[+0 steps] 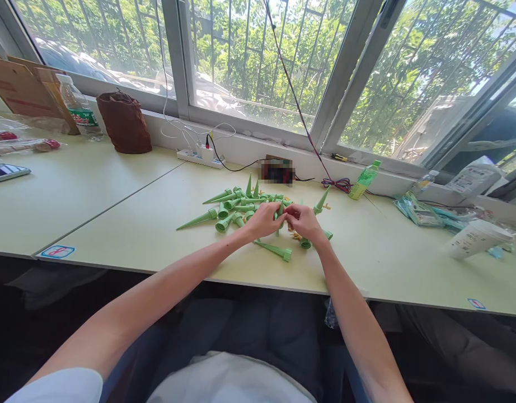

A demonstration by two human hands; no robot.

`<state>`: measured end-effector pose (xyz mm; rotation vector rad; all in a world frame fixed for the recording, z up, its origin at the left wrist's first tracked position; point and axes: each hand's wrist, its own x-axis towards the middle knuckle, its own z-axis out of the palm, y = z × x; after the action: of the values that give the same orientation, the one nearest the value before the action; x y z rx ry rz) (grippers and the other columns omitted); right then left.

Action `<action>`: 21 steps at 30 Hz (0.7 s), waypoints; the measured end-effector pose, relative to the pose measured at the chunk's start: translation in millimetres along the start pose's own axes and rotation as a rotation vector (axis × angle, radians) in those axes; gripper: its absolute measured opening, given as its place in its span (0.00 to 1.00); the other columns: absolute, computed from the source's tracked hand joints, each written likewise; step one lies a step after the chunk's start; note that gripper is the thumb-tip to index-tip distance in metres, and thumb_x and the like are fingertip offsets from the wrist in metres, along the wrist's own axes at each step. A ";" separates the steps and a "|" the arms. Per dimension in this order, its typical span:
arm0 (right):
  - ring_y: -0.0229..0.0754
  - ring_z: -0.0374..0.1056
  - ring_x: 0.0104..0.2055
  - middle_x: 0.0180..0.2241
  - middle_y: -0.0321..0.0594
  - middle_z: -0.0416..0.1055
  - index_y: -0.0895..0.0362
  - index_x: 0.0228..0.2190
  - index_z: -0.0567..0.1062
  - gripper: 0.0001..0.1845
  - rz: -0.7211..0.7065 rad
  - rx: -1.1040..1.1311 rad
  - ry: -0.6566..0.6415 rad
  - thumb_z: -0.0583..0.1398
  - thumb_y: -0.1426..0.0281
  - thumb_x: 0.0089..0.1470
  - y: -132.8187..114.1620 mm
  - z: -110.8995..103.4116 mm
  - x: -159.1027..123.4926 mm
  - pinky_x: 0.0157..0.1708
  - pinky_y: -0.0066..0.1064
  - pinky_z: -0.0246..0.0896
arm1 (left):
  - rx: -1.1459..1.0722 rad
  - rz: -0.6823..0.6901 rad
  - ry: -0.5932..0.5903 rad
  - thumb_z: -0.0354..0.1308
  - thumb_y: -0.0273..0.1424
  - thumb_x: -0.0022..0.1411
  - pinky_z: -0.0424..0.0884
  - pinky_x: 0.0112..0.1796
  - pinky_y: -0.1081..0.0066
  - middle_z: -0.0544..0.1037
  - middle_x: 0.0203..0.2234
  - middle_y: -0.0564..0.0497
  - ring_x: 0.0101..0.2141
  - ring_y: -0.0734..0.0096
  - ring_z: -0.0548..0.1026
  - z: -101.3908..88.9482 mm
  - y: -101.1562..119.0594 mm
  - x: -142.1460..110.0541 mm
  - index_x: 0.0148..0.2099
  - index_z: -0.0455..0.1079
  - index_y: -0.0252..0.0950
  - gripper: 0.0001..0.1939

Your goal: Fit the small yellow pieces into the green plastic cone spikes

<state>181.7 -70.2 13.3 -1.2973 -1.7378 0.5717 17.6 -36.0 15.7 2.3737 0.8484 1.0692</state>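
Note:
Over the table, my two hands meet in front of a heap of green plant watering spikes. My left hand is closed around one green watering spike, whose tip shows above the fingers. My right hand touches the left fingertips in a pinch; what it holds, if anything, is hidden. Just below the hands lies a loose spike with its cap end to the right. Small yellow valve pieces show by my right hand. Another spike stands tilted behind it.
Along the window side are a brown bag, a water bottle, a power strip, a blurred device and a green bottle. A white cup lies at the right near plastic packets. A phone rests far left.

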 end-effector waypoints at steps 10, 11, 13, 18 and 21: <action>0.36 0.65 0.20 0.21 0.35 0.67 0.57 0.26 0.70 0.04 0.005 0.007 0.003 0.56 0.70 0.47 0.8 0.5 0.8 0.23 0.29 0.62 | 0.002 0.013 -0.006 0.55 0.32 0.60 0.62 0.28 0.72 0.70 0.20 0.53 0.23 0.73 0.68 1.1 -2.9 0.4 0.30 0.68 0.35 0.08; 0.36 0.65 0.20 0.21 0.35 0.67 0.57 0.26 0.70 0.04 0.005 0.011 0.001 0.56 0.70 0.47 1.0 0.5 0.7 0.23 0.29 0.62 | 0.004 0.015 -0.007 0.55 0.32 0.60 0.62 0.28 0.72 0.71 0.20 0.53 0.23 0.72 0.68 1.3 -3.3 0.5 0.30 0.68 0.35 0.08; 0.36 0.65 0.20 0.22 0.35 0.68 0.57 0.27 0.70 0.04 0.004 0.020 -0.003 0.56 0.70 0.47 1.4 0.5 0.4 0.22 0.29 0.62 | 0.011 0.020 -0.008 0.55 0.33 0.60 0.62 0.28 0.72 0.71 0.20 0.53 0.23 0.72 0.68 1.7 -3.7 0.6 0.30 0.68 0.35 0.08; 0.36 0.65 0.20 0.22 0.35 0.68 0.57 0.27 0.71 0.05 0.003 0.010 -0.007 0.55 0.70 0.47 1.4 0.1 -0.1 0.23 0.29 0.62 | 0.016 0.018 -0.010 0.54 0.33 0.60 0.61 0.27 0.72 0.70 0.20 0.53 0.23 0.72 0.67 1.8 -3.4 0.7 0.30 0.68 0.35 0.08; 0.36 0.65 0.20 0.22 0.35 0.68 0.57 0.27 0.71 0.05 -0.001 -0.003 -0.008 0.55 0.70 0.47 0.8 -0.1 -0.4 0.23 0.29 0.63 | 0.014 0.021 -0.010 0.54 0.33 0.61 0.61 0.27 0.72 0.70 0.20 0.53 0.23 0.72 0.67 1.6 -3.2 0.4 0.30 0.68 0.35 0.09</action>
<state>182.2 -70.3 12.6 -1.2985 -1.7460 0.5742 17.9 -33.6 13.0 2.4023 0.8321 1.0620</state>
